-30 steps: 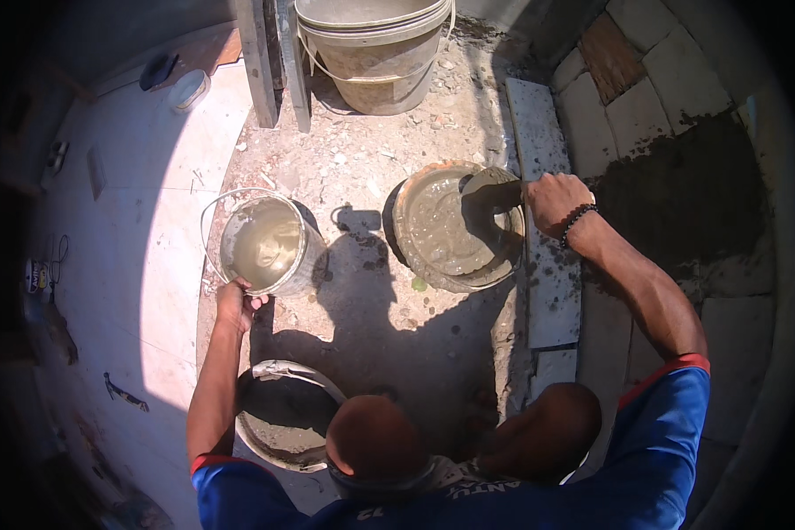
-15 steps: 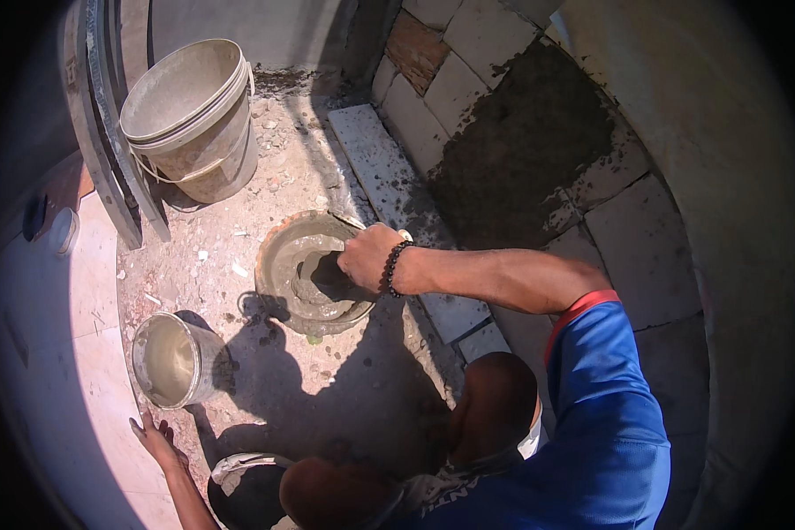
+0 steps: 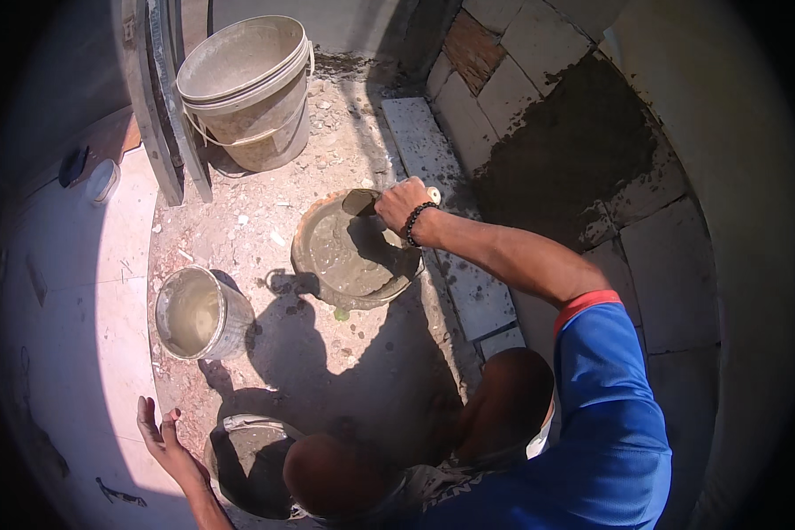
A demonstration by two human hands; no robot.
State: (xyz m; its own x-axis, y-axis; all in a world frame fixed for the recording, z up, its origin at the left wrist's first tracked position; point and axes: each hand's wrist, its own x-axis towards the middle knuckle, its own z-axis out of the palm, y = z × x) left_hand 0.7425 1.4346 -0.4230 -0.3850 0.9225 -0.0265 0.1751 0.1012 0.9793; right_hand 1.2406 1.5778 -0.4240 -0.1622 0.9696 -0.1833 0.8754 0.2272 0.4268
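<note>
My right hand (image 3: 402, 203) is closed round the handle of a trowel (image 3: 359, 202); the pale end of the handle sticks out beyond my fist. The trowel's blade is at the far rim of a round basin (image 3: 302, 261). Wet grey mortar (image 3: 344, 256) fills the basin, partly in the shadow of my hand. Off to the left, my left hand (image 3: 170, 446) hangs with its fingers apart and nothing in it. It is nearest to a bucket (image 3: 261, 422) with grey material inside, beside my knee.
A small bucket (image 3: 238, 322) stands left of the basin, a large handled bucket (image 3: 265, 132) behind it. Long metal bars (image 3: 155, 106) lean at the back left. On the right, a tiled wall (image 3: 680, 265) carries a dark mortar patch (image 3: 565, 150); a white slab (image 3: 473, 300) lies along its foot.
My right hand has moved the trowel from the mortar's middle to the basin's far rim. My left hand has lifted and spread its fingers. The whole view has shifted.
</note>
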